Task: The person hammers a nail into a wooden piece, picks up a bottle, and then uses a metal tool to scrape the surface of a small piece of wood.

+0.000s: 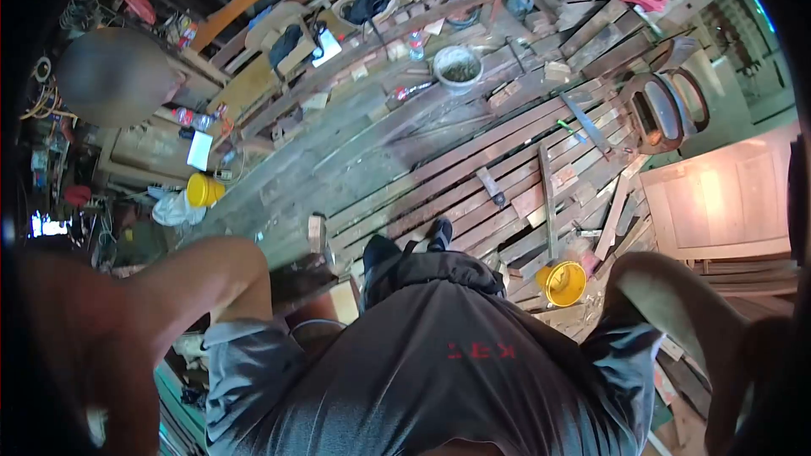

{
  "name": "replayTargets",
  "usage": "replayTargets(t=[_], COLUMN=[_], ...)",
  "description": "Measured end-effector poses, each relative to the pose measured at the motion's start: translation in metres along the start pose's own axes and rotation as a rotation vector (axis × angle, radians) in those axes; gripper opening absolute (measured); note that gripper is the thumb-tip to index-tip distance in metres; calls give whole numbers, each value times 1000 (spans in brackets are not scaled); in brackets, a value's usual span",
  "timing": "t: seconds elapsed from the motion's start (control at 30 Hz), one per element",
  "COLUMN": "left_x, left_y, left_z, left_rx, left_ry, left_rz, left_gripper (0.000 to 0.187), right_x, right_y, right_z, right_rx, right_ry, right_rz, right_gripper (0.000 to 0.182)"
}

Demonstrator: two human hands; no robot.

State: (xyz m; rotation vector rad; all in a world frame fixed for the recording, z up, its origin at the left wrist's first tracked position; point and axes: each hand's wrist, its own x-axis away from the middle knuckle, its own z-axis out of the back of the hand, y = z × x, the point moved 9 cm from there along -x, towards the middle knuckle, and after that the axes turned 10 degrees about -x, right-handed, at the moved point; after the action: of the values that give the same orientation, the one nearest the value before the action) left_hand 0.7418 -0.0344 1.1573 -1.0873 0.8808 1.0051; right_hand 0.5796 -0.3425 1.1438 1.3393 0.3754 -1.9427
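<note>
Floor (355, 160): worn timber planks — littered with offcuts.
Slats (507, 160): long strips lying side by side across the floor.
Buckets: yellow bucket (564, 284) near the slats' end; yellow tub (204, 190) well apart.
Bowl (457, 65): white, round, debris inside.
Panel (726, 198): pale framed door panel — flat.

L arm (182, 287) bent, elbow out at 9 o'clock; R arm (676, 304) bent at 3 o'clock. Both hands at frame edge, blurred, grip unclear.
</note>
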Motion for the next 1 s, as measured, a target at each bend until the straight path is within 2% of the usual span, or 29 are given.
replayTargets(t=[0.17, 0.5, 0.77, 1.0], left_x=[-23, 5, 9, -14], left_y=[10, -49, -37, -11], left_z=[-31, -38, -33, -76], left_rx=[-37, -240, -682, -1060], left_ry=[-54, -20, 59, -83], left_rz=[-95, -56, -131, -296], left_gripper=[39, 39, 39, 40], right_x=[-13, -23, -53, -108], right_y=[28, 130, 219, 246], right_z=[-45, -119, -220, -301], right_rx=[-188, -354, -580, -849], right_ry=[-130, -191, -176, -67], right_rz=[154, 201, 316, 545], right_gripper=[35, 45, 53, 61])
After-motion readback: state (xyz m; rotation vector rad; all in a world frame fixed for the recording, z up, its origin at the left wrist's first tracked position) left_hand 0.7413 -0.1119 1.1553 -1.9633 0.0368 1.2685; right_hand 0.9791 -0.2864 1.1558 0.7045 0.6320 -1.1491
